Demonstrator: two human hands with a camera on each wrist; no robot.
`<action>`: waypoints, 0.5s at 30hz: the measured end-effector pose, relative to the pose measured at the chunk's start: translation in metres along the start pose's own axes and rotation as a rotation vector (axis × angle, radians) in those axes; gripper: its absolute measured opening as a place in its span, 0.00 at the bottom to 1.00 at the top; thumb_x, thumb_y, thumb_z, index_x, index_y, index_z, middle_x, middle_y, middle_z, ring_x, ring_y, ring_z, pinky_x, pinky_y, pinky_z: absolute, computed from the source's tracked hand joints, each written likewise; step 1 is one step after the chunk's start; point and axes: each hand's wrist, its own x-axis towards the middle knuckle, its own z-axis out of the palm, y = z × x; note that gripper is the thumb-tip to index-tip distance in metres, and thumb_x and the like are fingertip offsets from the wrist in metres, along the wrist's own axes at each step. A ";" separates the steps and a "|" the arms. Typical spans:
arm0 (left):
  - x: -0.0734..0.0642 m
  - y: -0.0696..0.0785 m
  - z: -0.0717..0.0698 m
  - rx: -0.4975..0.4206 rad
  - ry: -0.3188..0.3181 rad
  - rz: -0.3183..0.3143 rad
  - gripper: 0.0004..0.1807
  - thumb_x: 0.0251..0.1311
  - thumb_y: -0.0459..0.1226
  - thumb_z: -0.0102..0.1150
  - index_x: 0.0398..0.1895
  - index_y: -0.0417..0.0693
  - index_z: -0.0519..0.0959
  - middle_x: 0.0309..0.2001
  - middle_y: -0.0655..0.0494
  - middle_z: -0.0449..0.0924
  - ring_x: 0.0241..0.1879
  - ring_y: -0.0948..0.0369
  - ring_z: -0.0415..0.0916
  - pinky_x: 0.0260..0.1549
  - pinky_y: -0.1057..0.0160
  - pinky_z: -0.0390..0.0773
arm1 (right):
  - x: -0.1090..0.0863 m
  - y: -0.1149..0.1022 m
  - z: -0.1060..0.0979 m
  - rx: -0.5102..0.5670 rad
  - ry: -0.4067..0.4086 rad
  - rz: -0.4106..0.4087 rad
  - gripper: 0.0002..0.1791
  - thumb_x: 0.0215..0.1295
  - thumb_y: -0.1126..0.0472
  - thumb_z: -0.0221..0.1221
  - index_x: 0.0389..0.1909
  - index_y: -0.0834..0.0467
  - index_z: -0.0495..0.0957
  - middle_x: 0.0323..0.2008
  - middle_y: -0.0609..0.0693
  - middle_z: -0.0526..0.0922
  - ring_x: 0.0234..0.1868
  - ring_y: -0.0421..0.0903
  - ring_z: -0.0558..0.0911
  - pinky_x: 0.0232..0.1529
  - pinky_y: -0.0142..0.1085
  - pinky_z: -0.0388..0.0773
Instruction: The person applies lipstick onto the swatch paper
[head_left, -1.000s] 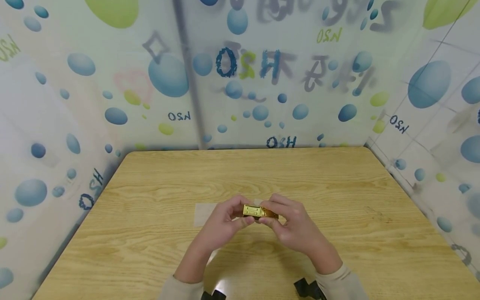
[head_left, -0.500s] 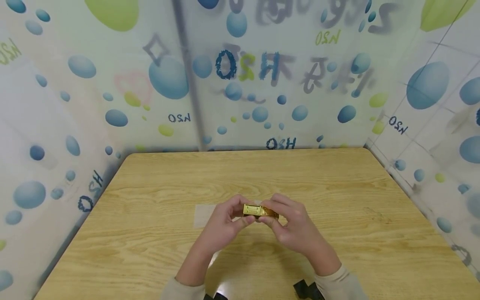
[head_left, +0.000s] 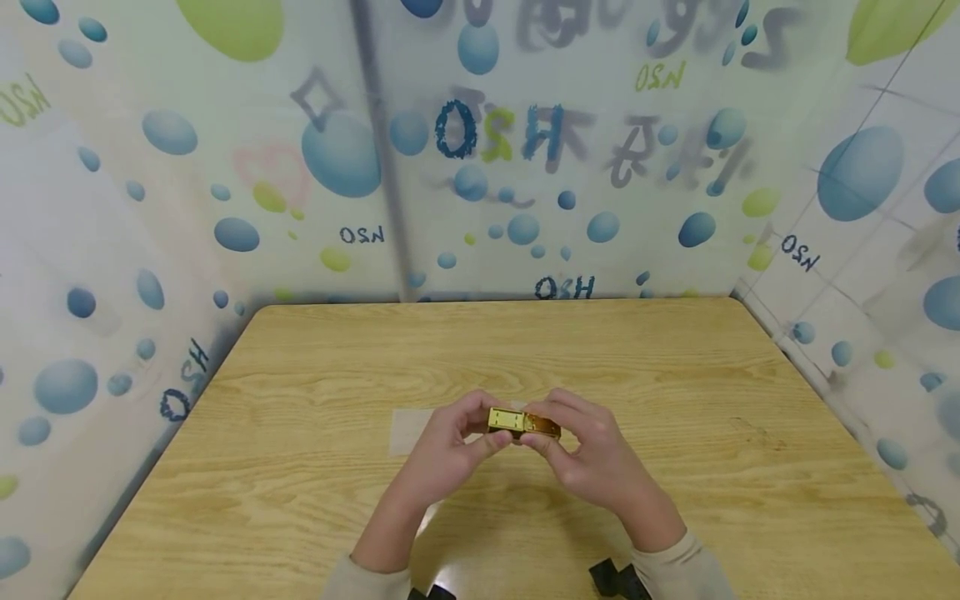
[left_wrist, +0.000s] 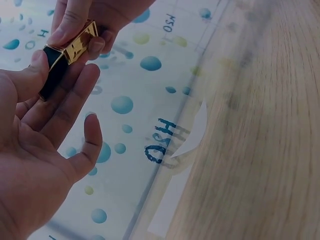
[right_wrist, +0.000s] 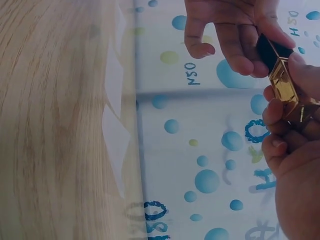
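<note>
Above the middle of the table, both hands hold one small square-sided gold-and-black tube (head_left: 507, 419), with its shiny gold face up in the head view. My left hand (head_left: 446, 450) pinches one end between thumb and fingers, its little finger standing away from the tube. In the left wrist view that end shows a black side (left_wrist: 56, 70). The other end is gripped by my right hand (head_left: 596, 450); its thumb lies along the gold part (right_wrist: 286, 87) in the right wrist view. A seam crosses the tube between the hands. The fingers hide parts of both ends.
A pale, flat rectangle (head_left: 408, 429) lies on the wooden table (head_left: 300, 375) just behind my left hand. White curtains (head_left: 420, 250) with blue and green dots stand around the table's back and sides. Black wrist mounts (head_left: 618, 577) sit by both sleeves.
The gold tube has turned slightly between the fingers, and the shine on its upper face has shifted. Both hands stay nearly in place.
</note>
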 end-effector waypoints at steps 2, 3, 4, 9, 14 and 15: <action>0.000 0.001 0.000 0.001 0.004 -0.003 0.10 0.72 0.37 0.66 0.52 0.46 0.81 0.47 0.49 0.92 0.46 0.61 0.87 0.55 0.58 0.81 | 0.000 0.000 0.000 0.002 0.002 -0.001 0.18 0.58 0.73 0.74 0.49 0.59 0.86 0.37 0.46 0.83 0.31 0.35 0.74 0.34 0.22 0.75; 0.000 0.001 0.000 0.000 0.006 -0.006 0.10 0.72 0.37 0.66 0.52 0.46 0.81 0.47 0.49 0.92 0.46 0.61 0.86 0.54 0.58 0.81 | 0.000 0.000 0.000 0.002 0.003 -0.003 0.18 0.58 0.74 0.74 0.49 0.59 0.86 0.37 0.46 0.83 0.31 0.35 0.74 0.34 0.23 0.75; 0.000 0.001 0.001 -0.001 0.008 -0.009 0.09 0.72 0.36 0.66 0.52 0.46 0.82 0.47 0.49 0.92 0.46 0.61 0.86 0.53 0.59 0.81 | 0.000 0.000 0.000 0.002 0.003 -0.004 0.18 0.58 0.74 0.74 0.49 0.59 0.86 0.37 0.47 0.83 0.31 0.35 0.74 0.34 0.23 0.76; 0.000 0.001 0.002 -0.003 0.014 -0.021 0.10 0.72 0.36 0.66 0.52 0.46 0.82 0.47 0.49 0.92 0.46 0.61 0.86 0.50 0.58 0.83 | -0.001 0.001 -0.001 0.002 0.000 -0.004 0.18 0.58 0.74 0.74 0.49 0.59 0.86 0.38 0.47 0.83 0.31 0.35 0.75 0.34 0.25 0.77; 0.000 0.001 0.002 0.006 0.008 -0.019 0.10 0.72 0.36 0.66 0.53 0.47 0.82 0.47 0.48 0.92 0.45 0.62 0.86 0.48 0.59 0.83 | -0.002 0.003 -0.001 0.015 -0.006 -0.009 0.19 0.58 0.74 0.73 0.50 0.58 0.86 0.37 0.46 0.83 0.30 0.35 0.74 0.34 0.23 0.75; 0.000 0.001 0.002 0.008 0.008 -0.018 0.10 0.72 0.36 0.66 0.54 0.47 0.82 0.47 0.48 0.92 0.44 0.62 0.85 0.48 0.60 0.83 | -0.002 0.003 -0.002 0.018 -0.008 -0.007 0.19 0.59 0.74 0.73 0.50 0.58 0.86 0.37 0.45 0.83 0.30 0.35 0.73 0.34 0.23 0.75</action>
